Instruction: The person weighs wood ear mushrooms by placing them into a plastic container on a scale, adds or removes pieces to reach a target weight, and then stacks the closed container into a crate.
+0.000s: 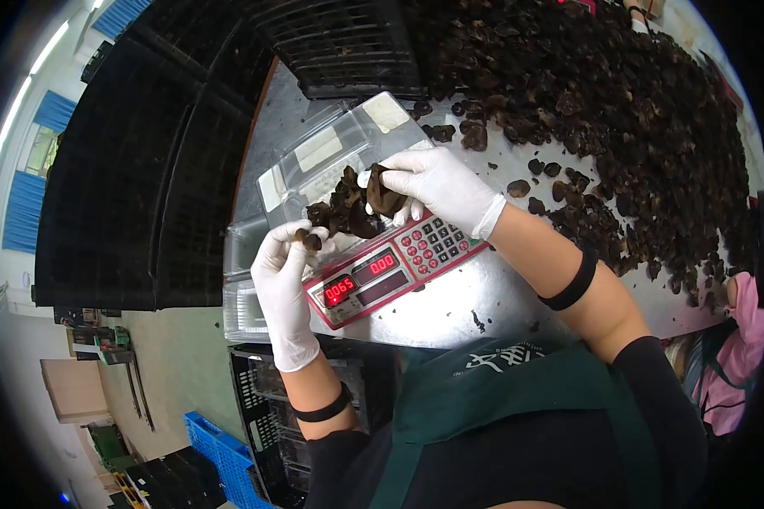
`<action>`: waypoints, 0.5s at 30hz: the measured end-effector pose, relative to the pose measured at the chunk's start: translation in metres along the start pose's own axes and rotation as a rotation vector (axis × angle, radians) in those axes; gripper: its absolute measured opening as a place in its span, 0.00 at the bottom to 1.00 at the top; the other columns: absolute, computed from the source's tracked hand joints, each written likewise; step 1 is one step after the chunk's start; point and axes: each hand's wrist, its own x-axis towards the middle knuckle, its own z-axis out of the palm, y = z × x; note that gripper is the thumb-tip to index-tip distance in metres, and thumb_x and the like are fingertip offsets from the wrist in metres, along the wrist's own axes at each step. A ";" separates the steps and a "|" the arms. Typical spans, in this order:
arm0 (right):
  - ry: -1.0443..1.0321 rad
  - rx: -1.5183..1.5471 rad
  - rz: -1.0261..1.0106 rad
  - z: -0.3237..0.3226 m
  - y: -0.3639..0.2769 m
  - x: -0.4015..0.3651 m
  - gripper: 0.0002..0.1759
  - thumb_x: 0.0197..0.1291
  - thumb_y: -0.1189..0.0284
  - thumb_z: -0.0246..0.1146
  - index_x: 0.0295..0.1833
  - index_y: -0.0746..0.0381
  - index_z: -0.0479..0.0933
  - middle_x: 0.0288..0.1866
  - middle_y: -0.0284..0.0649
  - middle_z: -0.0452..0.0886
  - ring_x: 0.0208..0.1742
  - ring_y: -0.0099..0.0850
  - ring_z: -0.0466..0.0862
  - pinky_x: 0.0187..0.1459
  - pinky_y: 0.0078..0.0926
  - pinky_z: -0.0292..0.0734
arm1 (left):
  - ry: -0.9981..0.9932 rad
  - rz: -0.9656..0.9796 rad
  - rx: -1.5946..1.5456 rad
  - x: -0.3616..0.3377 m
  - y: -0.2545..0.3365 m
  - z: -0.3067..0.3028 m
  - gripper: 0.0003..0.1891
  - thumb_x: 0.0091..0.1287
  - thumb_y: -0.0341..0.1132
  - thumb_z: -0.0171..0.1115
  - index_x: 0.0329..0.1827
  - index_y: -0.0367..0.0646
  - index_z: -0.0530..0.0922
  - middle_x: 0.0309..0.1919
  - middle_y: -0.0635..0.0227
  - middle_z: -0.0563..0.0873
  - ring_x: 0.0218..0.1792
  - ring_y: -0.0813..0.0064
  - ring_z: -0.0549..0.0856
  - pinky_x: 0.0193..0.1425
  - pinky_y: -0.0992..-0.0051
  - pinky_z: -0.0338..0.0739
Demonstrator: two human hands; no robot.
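Note:
My left hand (pixel 282 284), in a white glove, pinches a small piece of wood ear mushroom (pixel 311 243) at the left end of a red-rimmed digital scale (pixel 388 282). Between thumb and fingers of my gloved right hand (pixel 443 188) is a larger dark wood ear mushroom (pixel 385 197), held above the scale. More wood ear pieces (pixel 341 206) lie heaped between my hands; what they rest on is mostly hidden. The scale's red display reads 0.065 and 0.00. Clear plastic boxes (pixel 276 185) with pale labels stand just behind it.
A large spread of wood ears (pixel 569 102) covers the metal table's (pixel 450 301) right and far side. Black crates (pixel 115 187) stack up at left, another crate (pixel 339 51) behind. A blue pallet (pixel 225 458) lies on the floor. Someone in pink (pixel 738 348) is at right; another gloved hand (pixel 639 24) works far off.

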 end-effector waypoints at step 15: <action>-0.065 -0.208 -0.201 -0.021 0.004 -0.057 0.14 0.69 0.69 0.60 0.48 0.70 0.82 0.36 0.40 0.85 0.32 0.23 0.85 0.31 0.22 0.83 | -0.170 -0.031 -0.353 -0.047 -0.007 0.058 0.12 0.71 0.26 0.51 0.55 0.34 0.75 0.52 0.55 0.80 0.40 0.71 0.81 0.39 0.77 0.74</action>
